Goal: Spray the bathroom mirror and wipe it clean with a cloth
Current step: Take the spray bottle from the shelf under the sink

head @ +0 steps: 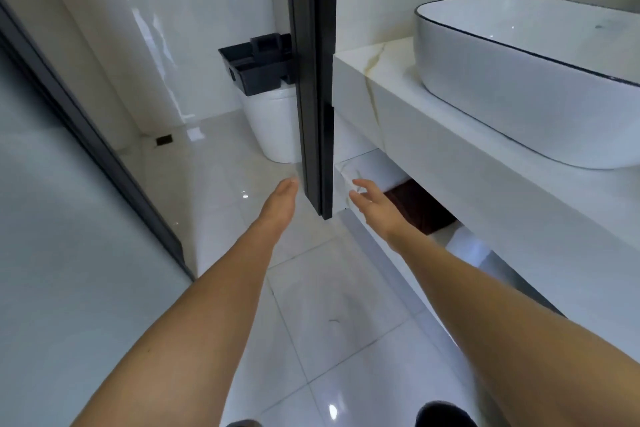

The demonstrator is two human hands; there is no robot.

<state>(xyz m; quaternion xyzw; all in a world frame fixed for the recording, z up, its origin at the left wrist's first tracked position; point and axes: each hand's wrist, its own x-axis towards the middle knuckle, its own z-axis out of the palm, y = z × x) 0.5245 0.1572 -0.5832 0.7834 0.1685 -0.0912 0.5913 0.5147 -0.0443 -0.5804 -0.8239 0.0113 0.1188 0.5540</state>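
No mirror, spray bottle or cloth shows in the head view. My left hand (pixel 282 199) stretches forward over the tiled floor with straight fingers, its tips just left of a black vertical door frame (pixel 313 80). My right hand (pixel 372 199) reaches forward on the other side of that frame, fingers spread and relaxed, in front of the vanity's lower shelf. Both hands hold nothing.
A white basin (pixel 519 80) with a black rim sits on a marble vanity counter (pixel 433 149) at right. A black caddy (pixel 258 64) rests on a white toilet (pixel 273 125) behind the frame. A glass panel (pixel 86 184) with a dark frame stands at left. Glossy white floor tiles lie below.
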